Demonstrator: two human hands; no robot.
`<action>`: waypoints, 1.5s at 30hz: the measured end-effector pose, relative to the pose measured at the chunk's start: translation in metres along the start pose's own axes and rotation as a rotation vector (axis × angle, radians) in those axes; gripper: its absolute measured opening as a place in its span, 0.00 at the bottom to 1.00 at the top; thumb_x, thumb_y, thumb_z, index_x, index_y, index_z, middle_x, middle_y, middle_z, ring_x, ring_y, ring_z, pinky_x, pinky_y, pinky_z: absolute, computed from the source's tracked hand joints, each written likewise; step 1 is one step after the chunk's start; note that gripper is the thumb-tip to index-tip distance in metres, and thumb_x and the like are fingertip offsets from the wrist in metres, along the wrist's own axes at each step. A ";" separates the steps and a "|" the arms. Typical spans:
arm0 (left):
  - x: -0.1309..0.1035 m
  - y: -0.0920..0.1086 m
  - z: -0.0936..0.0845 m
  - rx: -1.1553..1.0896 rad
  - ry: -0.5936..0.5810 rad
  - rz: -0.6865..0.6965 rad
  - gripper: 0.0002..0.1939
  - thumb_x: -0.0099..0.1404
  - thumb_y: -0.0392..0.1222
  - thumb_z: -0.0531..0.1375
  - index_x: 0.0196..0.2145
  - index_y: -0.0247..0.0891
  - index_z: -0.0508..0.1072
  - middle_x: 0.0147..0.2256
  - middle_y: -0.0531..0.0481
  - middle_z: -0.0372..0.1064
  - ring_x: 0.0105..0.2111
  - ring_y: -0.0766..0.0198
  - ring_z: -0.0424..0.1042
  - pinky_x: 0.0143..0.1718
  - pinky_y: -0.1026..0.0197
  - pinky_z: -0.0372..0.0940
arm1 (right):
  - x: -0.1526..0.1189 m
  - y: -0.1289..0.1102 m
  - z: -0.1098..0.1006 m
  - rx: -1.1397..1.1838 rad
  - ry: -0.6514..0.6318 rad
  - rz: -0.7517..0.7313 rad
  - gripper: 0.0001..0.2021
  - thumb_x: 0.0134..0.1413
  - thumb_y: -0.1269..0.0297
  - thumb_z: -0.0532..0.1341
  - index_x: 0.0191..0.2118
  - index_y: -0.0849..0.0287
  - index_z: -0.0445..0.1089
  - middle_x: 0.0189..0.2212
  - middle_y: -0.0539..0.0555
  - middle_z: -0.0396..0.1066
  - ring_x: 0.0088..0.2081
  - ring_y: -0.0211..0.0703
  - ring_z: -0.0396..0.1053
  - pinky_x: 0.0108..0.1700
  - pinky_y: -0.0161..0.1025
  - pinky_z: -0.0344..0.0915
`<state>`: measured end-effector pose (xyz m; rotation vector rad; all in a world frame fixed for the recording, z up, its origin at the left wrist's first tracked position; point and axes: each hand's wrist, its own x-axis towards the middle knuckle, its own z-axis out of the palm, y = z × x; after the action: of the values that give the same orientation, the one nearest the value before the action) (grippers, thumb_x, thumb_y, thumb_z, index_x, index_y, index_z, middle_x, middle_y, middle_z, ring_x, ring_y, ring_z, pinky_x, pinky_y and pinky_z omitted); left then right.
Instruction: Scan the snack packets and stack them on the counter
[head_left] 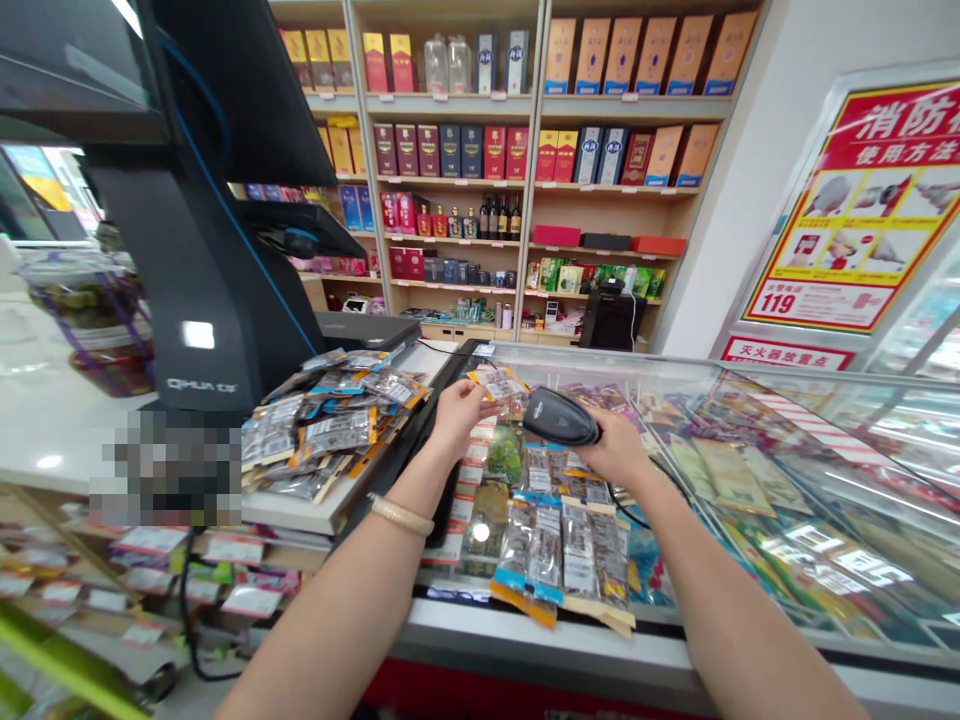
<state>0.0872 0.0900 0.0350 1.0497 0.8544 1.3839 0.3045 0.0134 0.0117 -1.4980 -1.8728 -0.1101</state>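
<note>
My left hand (459, 412) pinches the edge of a small snack packet (498, 383) with orange ends, held over the glass counter. Wrapped round the grip of a black barcode scanner (561, 417), my right hand (616, 450) keeps its head close to that packet. Below both hands, several clear packets with blue, orange and cream ends (562, 555) lie on the glass near the front edge. A larger heap of similar packets (330, 425) rests on the white counter to the left. The scanner's cable (628, 512) loops down behind my right wrist.
A dark checkout terminal (202, 250) rises at the left beside jars (97, 320). The glass display case (795, 480) extends right. Shelves of boxed bottles (450, 150) stand behind, and a red-and-yellow sign (862, 210) hangs on the right wall.
</note>
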 end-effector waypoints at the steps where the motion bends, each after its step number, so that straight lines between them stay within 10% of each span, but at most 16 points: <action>1: 0.002 0.002 0.000 -0.064 0.058 0.038 0.09 0.55 0.32 0.58 0.22 0.37 0.60 0.19 0.56 0.65 0.25 0.64 0.76 0.32 0.63 0.71 | 0.000 0.001 0.001 0.007 0.001 0.003 0.16 0.44 0.65 0.61 0.42 0.53 0.75 0.38 0.54 0.78 0.41 0.52 0.75 0.41 0.39 0.66; 8: 0.028 0.031 -0.026 -0.462 0.461 0.460 0.05 0.60 0.34 0.58 0.32 0.40 0.63 0.32 0.52 0.72 0.35 0.66 0.77 0.44 0.61 0.70 | -0.002 0.002 0.002 0.002 -0.003 -0.009 0.16 0.43 0.66 0.60 0.41 0.54 0.76 0.37 0.53 0.78 0.40 0.52 0.75 0.40 0.40 0.68; 12: 0.042 0.043 -0.048 -0.523 0.573 0.444 0.07 0.63 0.38 0.57 0.32 0.41 0.60 0.35 0.50 0.72 0.39 0.67 0.77 0.44 0.63 0.70 | -0.002 0.003 0.003 0.019 0.004 -0.012 0.15 0.43 0.65 0.59 0.39 0.54 0.76 0.35 0.52 0.79 0.38 0.51 0.75 0.40 0.40 0.68; 32: 0.029 0.041 -0.043 -0.519 0.511 0.231 0.09 0.66 0.41 0.55 0.29 0.35 0.67 0.27 0.50 0.72 0.26 0.70 0.74 0.33 0.67 0.68 | -0.002 0.006 0.003 0.067 0.048 0.028 0.18 0.42 0.63 0.62 0.43 0.56 0.75 0.35 0.54 0.78 0.38 0.52 0.75 0.40 0.41 0.68; 36: 0.025 0.027 -0.029 -0.226 0.337 0.278 0.09 0.57 0.44 0.62 0.28 0.36 0.68 0.22 0.54 0.68 0.20 0.71 0.69 0.22 0.70 0.61 | -0.001 0.006 0.002 0.073 0.107 0.028 0.15 0.40 0.64 0.61 0.38 0.57 0.76 0.32 0.54 0.78 0.35 0.51 0.74 0.37 0.41 0.67; 45: -0.008 -0.031 0.000 0.909 -0.521 0.159 0.24 0.44 0.56 0.68 0.35 0.36 0.74 0.21 0.53 0.71 0.20 0.65 0.67 0.21 0.65 0.56 | 0.001 0.008 -0.001 0.038 0.165 0.036 0.09 0.42 0.64 0.60 0.32 0.56 0.74 0.28 0.53 0.76 0.31 0.46 0.72 0.34 0.37 0.64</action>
<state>0.0978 0.0850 0.0048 2.0942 1.0251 0.7347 0.3122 0.0166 0.0099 -1.4510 -1.7079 -0.1751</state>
